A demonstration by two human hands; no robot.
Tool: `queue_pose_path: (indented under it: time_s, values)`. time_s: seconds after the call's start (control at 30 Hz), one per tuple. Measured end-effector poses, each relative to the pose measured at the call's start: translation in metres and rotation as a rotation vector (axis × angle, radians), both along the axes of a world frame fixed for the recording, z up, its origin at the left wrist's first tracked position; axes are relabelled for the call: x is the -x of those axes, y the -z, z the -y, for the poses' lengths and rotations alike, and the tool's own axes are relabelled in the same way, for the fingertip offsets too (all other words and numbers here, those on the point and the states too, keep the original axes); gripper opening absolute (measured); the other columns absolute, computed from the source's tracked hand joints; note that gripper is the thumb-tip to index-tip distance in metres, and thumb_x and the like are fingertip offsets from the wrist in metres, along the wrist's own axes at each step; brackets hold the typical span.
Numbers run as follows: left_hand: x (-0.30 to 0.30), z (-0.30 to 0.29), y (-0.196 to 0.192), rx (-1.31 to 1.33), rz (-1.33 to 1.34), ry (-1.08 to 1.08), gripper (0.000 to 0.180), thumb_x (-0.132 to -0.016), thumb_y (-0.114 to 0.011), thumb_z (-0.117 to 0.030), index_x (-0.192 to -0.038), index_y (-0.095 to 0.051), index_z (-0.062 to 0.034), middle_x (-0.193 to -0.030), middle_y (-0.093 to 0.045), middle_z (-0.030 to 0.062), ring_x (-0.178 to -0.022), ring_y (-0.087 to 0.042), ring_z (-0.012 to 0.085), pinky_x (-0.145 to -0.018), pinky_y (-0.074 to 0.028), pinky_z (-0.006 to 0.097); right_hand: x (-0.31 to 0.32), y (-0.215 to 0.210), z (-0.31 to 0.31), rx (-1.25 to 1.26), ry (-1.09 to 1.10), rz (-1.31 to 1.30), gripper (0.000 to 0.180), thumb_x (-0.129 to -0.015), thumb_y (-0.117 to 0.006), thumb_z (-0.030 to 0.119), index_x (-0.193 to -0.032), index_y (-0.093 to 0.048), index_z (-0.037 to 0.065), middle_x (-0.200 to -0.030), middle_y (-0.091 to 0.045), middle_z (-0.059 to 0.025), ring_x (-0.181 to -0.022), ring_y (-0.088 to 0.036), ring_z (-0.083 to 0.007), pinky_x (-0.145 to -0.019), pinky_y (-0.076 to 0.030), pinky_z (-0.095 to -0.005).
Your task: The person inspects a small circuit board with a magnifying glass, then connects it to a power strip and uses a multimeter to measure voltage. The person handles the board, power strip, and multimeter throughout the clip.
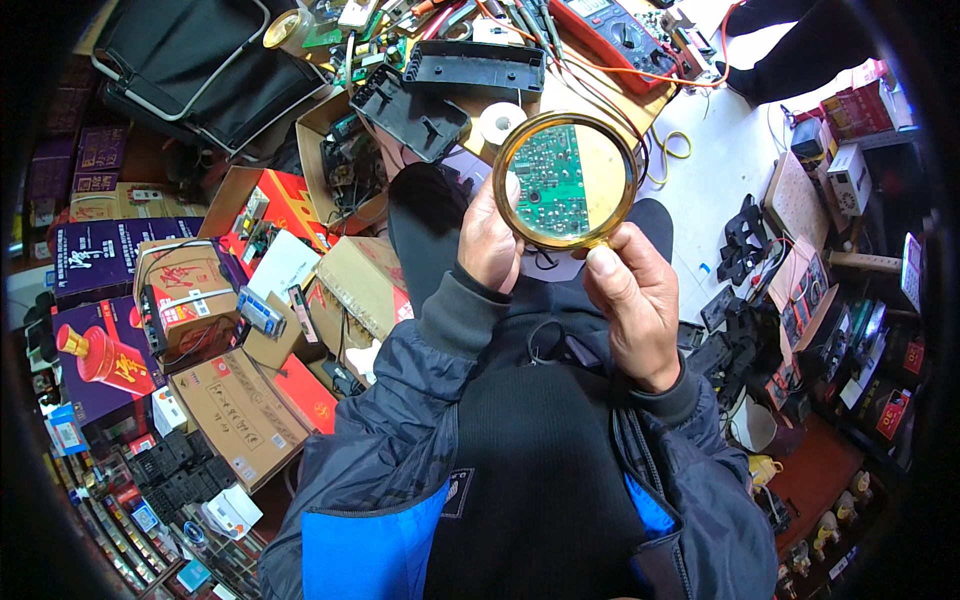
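My right hand (pixel 638 300) grips a magnifying glass (pixel 628 192) near its lower rim; the handle is hidden in the fingers. Through its round lens a green circuit board (pixel 552 190) shows, with small solder points and parts on it. Just behind the lens, my left hand (pixel 490 240) holds the board by its left side, the thumb partly seen through the glass. Both hands are raised above my lap.
A table ahead carries a red multimeter (pixel 615 35), black plastic housings (pixel 475 68), a white roll (pixel 502 122) and cables. Cardboard boxes (pixel 235 412) crowd the left, with a black folding chair (pixel 195 65) behind. Boxes and electronic parts line the right.
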State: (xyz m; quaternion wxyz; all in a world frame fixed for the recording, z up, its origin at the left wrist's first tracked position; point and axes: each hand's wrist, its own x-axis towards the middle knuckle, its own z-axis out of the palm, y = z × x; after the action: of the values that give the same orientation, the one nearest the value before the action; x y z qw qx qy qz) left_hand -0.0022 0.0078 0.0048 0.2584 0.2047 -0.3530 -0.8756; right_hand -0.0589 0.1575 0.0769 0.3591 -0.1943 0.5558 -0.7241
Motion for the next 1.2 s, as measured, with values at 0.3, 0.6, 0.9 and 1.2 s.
queue_pose_path:
  time_s: [0.3, 0.6, 0.9, 1.2]
  values:
    - [-0.035, 0.005, -0.002, -0.119, 0.003, 0.010, 0.020, -0.109, -0.047, -0.015, -0.123, -0.054, -0.0032, -0.117, -0.065, 0.0094, -0.109, -0.065, 0.0165, -0.098, -0.053, 0.031, -0.002, 0.001, -0.004, 0.030, -0.130, 0.110, 0.020, -0.105, -0.058, 0.016, -0.116, -0.062, -0.001, -0.085, -0.053, 0.0069, -0.071, -0.039, -0.0009, -0.064, -0.031, -0.0178]
    - [-0.077, 0.018, 0.003, -0.105, -0.079, 0.055, 0.046, -0.111, -0.038, -0.029, -0.145, -0.045, 0.0015, -0.136, -0.062, 0.0178, -0.124, -0.063, 0.0258, -0.106, -0.052, 0.038, -0.025, 0.012, 0.017, -0.032, -0.324, 0.180, 0.020, -0.105, -0.060, 0.016, -0.116, -0.062, 0.000, -0.083, -0.050, 0.0087, -0.070, -0.037, -0.0002, -0.062, -0.030, -0.0181]
    - [-0.093, 0.022, 0.000, -0.337, -0.203, -0.018, 0.031, -0.103, -0.057, -0.025, -0.125, -0.060, -0.0025, -0.119, -0.067, 0.0096, -0.111, -0.064, 0.0211, -0.101, -0.049, 0.039, -0.036, 0.013, 0.038, -0.092, -0.407, 0.188, 0.020, -0.105, -0.060, 0.020, -0.113, -0.062, 0.001, -0.082, -0.050, 0.0072, -0.067, -0.039, -0.0009, -0.059, -0.031, -0.0191]
    - [-0.112, 0.030, 0.036, -0.349, -0.244, -0.044, 0.037, -0.101, -0.064, -0.025, -0.131, -0.059, -0.0037, -0.126, -0.066, 0.0100, -0.118, -0.063, 0.0225, -0.105, -0.048, 0.042, -0.045, 0.012, 0.054, -0.123, -0.401, 0.165, 0.022, -0.105, -0.059, 0.022, -0.112, -0.062, 0.001, -0.078, -0.050, 0.0063, -0.063, -0.039, -0.0015, -0.056, -0.029, -0.0191]
